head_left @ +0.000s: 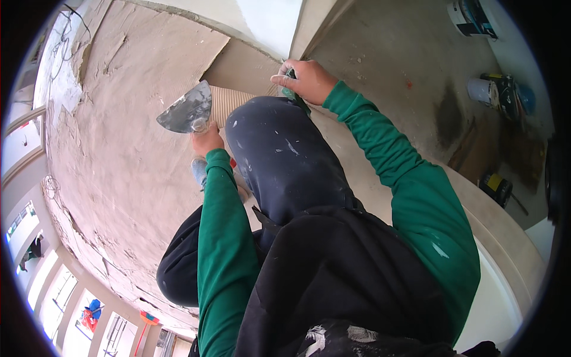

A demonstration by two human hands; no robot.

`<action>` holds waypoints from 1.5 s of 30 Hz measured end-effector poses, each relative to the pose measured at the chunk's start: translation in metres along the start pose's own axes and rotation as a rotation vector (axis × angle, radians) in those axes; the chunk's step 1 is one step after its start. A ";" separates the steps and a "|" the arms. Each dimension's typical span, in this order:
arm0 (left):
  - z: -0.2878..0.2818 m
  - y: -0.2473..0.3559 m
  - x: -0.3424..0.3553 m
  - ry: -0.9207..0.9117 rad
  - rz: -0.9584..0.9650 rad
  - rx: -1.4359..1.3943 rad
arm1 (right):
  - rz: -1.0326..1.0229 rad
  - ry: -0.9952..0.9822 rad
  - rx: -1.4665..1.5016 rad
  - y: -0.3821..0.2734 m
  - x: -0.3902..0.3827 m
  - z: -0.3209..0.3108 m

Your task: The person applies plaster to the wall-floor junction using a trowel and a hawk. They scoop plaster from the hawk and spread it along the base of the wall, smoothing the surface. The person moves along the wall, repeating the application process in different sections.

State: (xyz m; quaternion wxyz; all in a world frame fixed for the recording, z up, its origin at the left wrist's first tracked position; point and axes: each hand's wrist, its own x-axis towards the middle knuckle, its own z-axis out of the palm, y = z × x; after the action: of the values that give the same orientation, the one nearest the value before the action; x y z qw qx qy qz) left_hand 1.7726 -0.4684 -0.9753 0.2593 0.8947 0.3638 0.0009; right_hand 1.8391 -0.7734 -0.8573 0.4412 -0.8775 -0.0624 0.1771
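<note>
My left hand (207,138) is closed around a broad putty knife (188,109), its flat metal blade smeared grey and pointing away to the left. Beyond my knee lies a strip of beige mortar (229,102) combed into parallel ridges, right beside the blade. Over the strip's right end, my right hand (308,81) is closed on a green tool (289,93). The knee and fingers cover much of this tool, so its working edge cannot be made out. The right hand is dusty with pale residue.
A smooth beige slab (244,65) lies beyond the ridges, against the white wall corner (279,30). Rough, cracked mortar floor (137,137) spreads left. On the lower floor to the right stand buckets (483,92) and a dark container (496,188). A red broom (148,318) is at lower left.
</note>
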 end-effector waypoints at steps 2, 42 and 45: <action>-0.002 0.002 0.001 0.008 0.022 -0.045 | 0.007 0.035 0.110 -0.009 0.008 -0.012; 0.007 0.050 0.008 0.094 0.266 -0.253 | -0.315 -0.197 -0.033 0.026 0.029 0.183; 0.005 0.032 0.017 0.093 0.184 -0.306 | -0.345 -0.198 0.014 0.030 0.021 0.194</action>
State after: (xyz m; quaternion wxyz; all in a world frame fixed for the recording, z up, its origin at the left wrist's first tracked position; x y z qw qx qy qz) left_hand 1.8068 -0.4793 -0.9681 0.3742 0.8733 0.2875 0.1214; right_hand 1.7861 -0.6401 -0.9926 0.4626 -0.8291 -0.2538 0.1849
